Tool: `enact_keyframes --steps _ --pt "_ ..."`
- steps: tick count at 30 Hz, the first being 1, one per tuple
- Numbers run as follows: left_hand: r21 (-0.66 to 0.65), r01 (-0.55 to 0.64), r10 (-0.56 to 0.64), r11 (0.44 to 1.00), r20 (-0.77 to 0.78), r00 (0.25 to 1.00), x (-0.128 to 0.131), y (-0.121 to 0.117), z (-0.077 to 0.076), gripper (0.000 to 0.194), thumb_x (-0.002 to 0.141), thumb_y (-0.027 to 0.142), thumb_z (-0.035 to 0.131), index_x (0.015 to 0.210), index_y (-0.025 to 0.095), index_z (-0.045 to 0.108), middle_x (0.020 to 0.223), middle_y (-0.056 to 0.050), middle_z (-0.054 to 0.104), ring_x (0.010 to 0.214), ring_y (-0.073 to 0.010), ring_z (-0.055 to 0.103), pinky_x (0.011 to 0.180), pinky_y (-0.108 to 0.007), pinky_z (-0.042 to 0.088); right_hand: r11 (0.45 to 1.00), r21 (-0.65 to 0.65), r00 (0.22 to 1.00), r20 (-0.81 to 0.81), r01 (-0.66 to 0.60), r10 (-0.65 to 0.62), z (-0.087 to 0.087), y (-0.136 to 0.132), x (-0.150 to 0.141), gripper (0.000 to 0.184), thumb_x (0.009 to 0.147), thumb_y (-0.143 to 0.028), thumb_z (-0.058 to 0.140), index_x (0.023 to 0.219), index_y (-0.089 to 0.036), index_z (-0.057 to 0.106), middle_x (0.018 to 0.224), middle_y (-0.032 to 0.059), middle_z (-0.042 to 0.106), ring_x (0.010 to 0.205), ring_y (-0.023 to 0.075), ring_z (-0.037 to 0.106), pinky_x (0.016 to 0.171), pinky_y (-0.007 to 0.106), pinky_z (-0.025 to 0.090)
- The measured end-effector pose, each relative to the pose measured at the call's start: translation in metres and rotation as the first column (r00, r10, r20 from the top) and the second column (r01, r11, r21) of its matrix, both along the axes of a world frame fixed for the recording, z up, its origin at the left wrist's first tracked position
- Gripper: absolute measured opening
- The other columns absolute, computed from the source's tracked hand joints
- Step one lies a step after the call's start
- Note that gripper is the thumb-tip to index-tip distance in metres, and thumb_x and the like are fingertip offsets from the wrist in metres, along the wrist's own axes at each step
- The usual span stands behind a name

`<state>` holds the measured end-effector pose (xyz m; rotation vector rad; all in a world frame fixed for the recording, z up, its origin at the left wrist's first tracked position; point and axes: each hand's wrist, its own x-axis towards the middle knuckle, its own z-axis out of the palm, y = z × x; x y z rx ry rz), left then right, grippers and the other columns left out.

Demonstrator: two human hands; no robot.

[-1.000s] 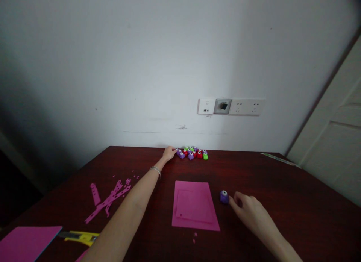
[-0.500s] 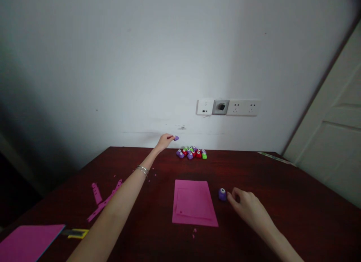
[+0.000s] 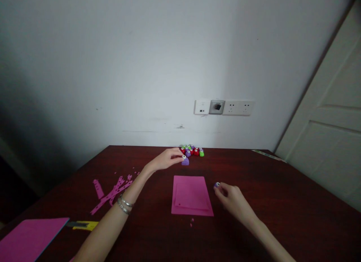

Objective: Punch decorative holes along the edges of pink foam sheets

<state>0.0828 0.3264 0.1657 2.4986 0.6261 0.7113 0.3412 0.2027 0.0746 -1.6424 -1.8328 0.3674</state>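
Observation:
My left hand (image 3: 166, 158) pinches a purple craft punch (image 3: 185, 161) with a white button, just in front of the cluster of punches at the back. My right hand (image 3: 231, 197) is closed on another craft punch (image 3: 217, 184), also purple and mostly covered by the fingers. This one is beside the right edge of a pink foam sheet (image 3: 207, 211). On that sheet lies a smaller pink piece (image 3: 191, 194) with a small dark spot near its lower left corner.
Several purple, red and green punches (image 3: 196, 152) cluster near the wall. Punched pink strips (image 3: 113, 194) and scraps lie left. A yellow utility knife (image 3: 87, 225) rests beside a pink stack (image 3: 31, 237). Tiny pink bits (image 3: 192, 221) lie in front. A ruler-like strip (image 3: 267, 155) lies back right.
My left hand has come down and toward me from near the wall with its purple punch. The fingers of my right hand have closed on the punch beside the sheet. The view has shifted slightly.

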Motion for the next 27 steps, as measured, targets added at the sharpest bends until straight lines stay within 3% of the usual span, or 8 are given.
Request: enact_keyframes --steps 6,10,13,18,23,27 --pt "-0.033 0.054 -0.057 0.998 -0.093 0.994 0.0 -0.003 -0.019 0.025 0.086 0.032 0.046 0.094 0.016 0.064 0.093 -0.005 0.057 0.082 -0.0123 0.052 0.076 -0.024 0.039 0.983 -0.107 0.946 -0.305 -0.151 0.112 -0.014 -0.001 -0.02 0.025 0.079 -0.039 0.048 0.084 -0.016 0.059 0.06 -0.0021 0.054 0.05 0.0116 0.052 0.047 0.023 0.04" --pt "-0.036 0.1 -0.103 0.994 -0.108 0.989 0.002 -0.008 -0.02 0.025 0.087 0.031 0.046 0.093 0.015 0.064 0.092 -0.005 0.058 0.084 -0.0123 0.053 0.078 -0.024 0.039 0.98 -0.102 0.867 -0.488 -0.168 0.098 -0.008 0.004 -0.034 0.036 0.071 -0.039 0.06 0.097 -0.014 0.061 0.065 -0.0005 0.057 0.056 0.012 0.053 0.051 0.024 0.045" --pt "-0.038 0.135 -0.139 0.99 -0.119 0.983 0.003 -0.015 -0.019 0.025 0.087 0.031 0.047 0.094 0.015 0.064 0.092 -0.005 0.058 0.083 -0.0122 0.053 0.077 -0.024 0.039 0.952 -0.188 0.797 -0.598 -0.241 0.084 0.008 0.008 -0.041 0.044 0.069 -0.046 0.062 0.099 -0.013 0.06 0.069 0.0017 0.06 0.058 0.0134 0.057 0.045 0.024 0.047" --pt "-0.065 0.219 -0.226 0.974 -0.135 0.965 0.006 -0.028 -0.013 0.024 0.086 0.031 0.048 0.097 0.017 0.063 0.091 -0.005 0.057 0.082 -0.0119 0.052 0.075 -0.023 0.039 0.859 -0.298 0.711 -0.695 -0.417 0.105 0.03 0.009 -0.046 0.041 0.073 -0.051 0.058 0.085 -0.012 0.064 0.083 0.008 0.065 0.067 0.0141 0.061 0.045 0.022 0.05" --pt "-0.148 0.282 -0.302 0.948 -0.14 0.943 0.007 -0.038 -0.004 0.024 0.085 0.031 0.05 0.098 0.018 0.064 0.089 -0.004 0.056 0.081 -0.0118 0.052 0.074 -0.023 0.039 0.792 -0.278 0.586 -0.802 -0.544 0.12 0.032 0.007 -0.045 0.037 0.071 -0.045 0.065 0.091 -0.015 0.065 0.085 0.0071 0.065 0.071 0.013 0.061 0.044 0.016 0.049" --pt "-0.224 0.321 -0.358 0.92 -0.148 0.922 0.008 -0.042 -0.001 0.026 0.084 0.033 0.052 0.103 0.019 0.064 0.089 -0.004 0.055 0.08 -0.0119 0.051 0.073 -0.023 0.039 0.752 -0.267 0.517 -0.848 -0.603 0.113 0.031 0.006 -0.045 0.037 0.07 -0.044 0.066 0.088 -0.012 0.066 0.075 0.0054 0.065 0.061 0.0099 0.06 0.042 0.015 0.047"
